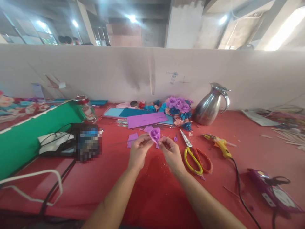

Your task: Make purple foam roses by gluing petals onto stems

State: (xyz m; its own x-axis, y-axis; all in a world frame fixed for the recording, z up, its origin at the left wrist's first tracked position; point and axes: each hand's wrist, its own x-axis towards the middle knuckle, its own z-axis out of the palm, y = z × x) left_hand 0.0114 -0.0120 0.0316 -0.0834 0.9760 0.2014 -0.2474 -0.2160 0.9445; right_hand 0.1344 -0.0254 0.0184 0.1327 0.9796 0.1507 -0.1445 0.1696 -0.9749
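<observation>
Standing at left, a lidded jar (86, 110) is set beside a green panel (45, 130). At centre, above the red tabletop (95, 184), a purple paper flower (154, 135) is pinched low down by the fingers of the left hand (141, 149) and right hand (171, 152), seemingly so its curled top is not crushed. Rightward, scissors (189, 145) and a yellow glue gun (222, 148) are laid, probably for easy reach.

Through my remote feed I saw a red table (152, 190) across the lower frame. A flat purple paper piece (132, 140) lay near the centre, metal scissors with yellow and orange handles (188, 146) right of it, then a yellow plastic glue gun (222, 148). A boxy purple device (273, 191) lay lower right; a silver metal jug (208, 108) stood right of centre.
</observation>
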